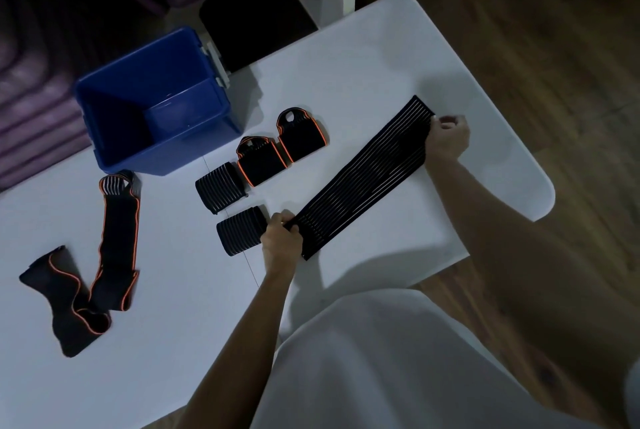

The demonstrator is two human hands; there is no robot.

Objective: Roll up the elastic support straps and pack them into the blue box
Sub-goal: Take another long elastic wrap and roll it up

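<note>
A long black ribbed strap (367,175) lies stretched flat across the white table (346,64). My left hand (280,238) grips its near end and my right hand (448,139) pinches its far end. Two rolled ribbed straps (220,191) (239,231) lie just left of my left hand. Two rolled orange-edged straps (261,163) (301,134) stand behind them. An unrolled orange-edged strap (114,241) sprawls at the left. The blue box (156,102) stands open at the back left, with nothing visible inside.
The table's right edge and rounded corner (540,193) run close to my right hand, with wooden floor (554,47) beyond. A dark chair seat (256,12) sits behind the table. Bare tabletop lies in front of the straps.
</note>
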